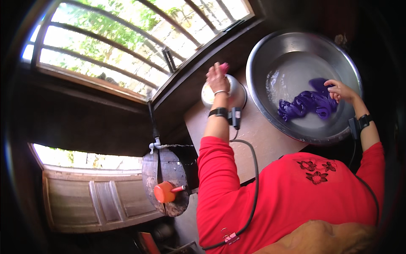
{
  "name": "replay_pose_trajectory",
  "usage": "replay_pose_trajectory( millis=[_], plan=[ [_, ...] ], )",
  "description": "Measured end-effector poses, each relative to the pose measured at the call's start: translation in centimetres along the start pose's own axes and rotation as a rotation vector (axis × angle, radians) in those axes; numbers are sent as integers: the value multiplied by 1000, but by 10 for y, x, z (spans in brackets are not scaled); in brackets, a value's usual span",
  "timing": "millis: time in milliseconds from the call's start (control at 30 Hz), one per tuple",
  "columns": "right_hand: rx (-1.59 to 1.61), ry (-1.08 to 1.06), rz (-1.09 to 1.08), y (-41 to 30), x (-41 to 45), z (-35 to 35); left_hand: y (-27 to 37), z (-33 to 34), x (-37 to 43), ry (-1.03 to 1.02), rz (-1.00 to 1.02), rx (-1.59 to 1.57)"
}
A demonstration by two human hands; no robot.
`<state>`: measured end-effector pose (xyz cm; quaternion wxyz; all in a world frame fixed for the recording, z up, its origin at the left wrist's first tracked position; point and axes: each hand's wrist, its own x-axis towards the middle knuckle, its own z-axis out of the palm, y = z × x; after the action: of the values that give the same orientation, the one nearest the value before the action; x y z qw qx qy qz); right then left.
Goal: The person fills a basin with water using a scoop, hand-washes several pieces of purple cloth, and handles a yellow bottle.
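My left hand (217,80) is raised over a white round container (233,90) beside the window wall, palm turned away. A small pink object (224,67) shows at its fingers and appears held; its kind is not clear. To the right stands a large metal basin (268,111) with cloudy water in it. Wet purple cloth (307,104) lies bunched and twisted in that water. Just above the cloth's right end, my right hand (339,90) hovers inside the basin's rim with bent, loosely parted fingers and nothing visible in them.
A pale tabletop (222,139) carries the basin and container. Left of it, an orange dipper (165,192) sits on a round wooden lid (171,165) below a tap (155,144). A barred window (127,44) is above. A black cable (253,171) loops along my left arm.
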<state>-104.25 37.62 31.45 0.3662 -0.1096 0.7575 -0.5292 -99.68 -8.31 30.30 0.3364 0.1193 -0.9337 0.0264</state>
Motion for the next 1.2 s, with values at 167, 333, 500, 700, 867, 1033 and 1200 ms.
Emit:
replay_pose_trajectory(
  millis=[167, 333, 500, 700, 867, 1033, 1200],
  plan=[
    [-338, 99, 133, 37, 29, -16, -41, 10, -42, -300, -160, -31],
    [-800, -45, 103, 47, 48, 9, -15, -6, -46, -40, -8, -124],
    [-872, -172, -97, 56, 82, 83, 38, -20, -52, -293, 74, -660],
    [-390, 154, -358, 19, 97, 10, 127, -25, -65, -1001, 79, -1045],
    [-662, 523, -1, 39, 86, -48, 151, 11, -58, -962, -57, -809],
    [-686, 435, 196, 79, 117, 18, 185, 73, -60, -1169, -449, -769],
    [-386, 366, -300, 49, 133, 70, 224, 95, -63, -1402, -1082, -1322]
  ],
)
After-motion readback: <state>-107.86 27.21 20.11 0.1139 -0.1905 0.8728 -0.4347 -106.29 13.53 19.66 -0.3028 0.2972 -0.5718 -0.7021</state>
